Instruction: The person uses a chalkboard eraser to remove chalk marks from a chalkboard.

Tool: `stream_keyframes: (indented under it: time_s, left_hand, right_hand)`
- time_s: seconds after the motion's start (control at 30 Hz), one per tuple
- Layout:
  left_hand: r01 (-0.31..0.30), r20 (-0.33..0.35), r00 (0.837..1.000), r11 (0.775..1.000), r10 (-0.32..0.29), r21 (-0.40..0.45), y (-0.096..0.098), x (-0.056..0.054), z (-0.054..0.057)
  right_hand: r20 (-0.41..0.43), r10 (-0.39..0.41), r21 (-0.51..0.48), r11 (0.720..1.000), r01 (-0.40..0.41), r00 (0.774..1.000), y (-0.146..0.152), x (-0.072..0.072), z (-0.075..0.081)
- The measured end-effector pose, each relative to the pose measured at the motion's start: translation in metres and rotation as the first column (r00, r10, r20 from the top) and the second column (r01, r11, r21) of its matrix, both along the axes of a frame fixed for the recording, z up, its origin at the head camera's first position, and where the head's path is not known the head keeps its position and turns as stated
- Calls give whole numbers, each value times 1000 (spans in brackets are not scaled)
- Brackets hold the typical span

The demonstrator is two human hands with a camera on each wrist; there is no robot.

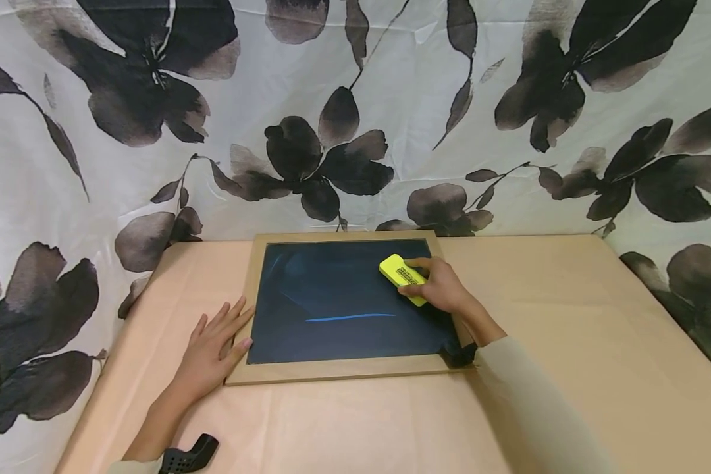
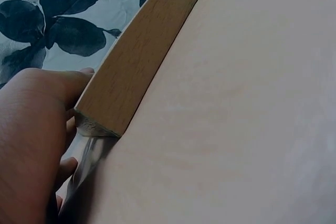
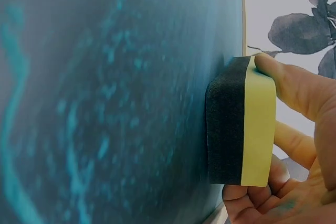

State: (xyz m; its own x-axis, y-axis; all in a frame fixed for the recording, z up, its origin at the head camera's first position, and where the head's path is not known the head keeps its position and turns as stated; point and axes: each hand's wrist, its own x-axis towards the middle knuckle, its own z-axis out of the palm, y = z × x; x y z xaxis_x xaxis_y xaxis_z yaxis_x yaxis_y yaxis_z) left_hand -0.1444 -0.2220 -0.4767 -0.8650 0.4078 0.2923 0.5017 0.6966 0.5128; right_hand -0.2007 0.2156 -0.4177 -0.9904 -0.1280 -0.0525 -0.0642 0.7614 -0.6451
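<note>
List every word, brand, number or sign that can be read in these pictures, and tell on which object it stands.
None can be read.
Yellow eraser: dark printing on its top, too small and blurred to read in the head view.
Blackboard: a blue line and faint smears, but no letters or numbers that I can make out.
</note>
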Motion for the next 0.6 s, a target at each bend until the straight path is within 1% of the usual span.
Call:
stream_keyframes:
  time_s: [0.3,0.6]
  left_hand:
    - [3,2,1000,1000,-3,18,-2,-1,1]
    - [6,9,1000,1000,-6,15,-2,-2,0]
  right_hand:
    - [-31,29,29,999,-28,999,-18,-8,1]
    - [-7,39,6,999,-39,999,-47,-10,0]
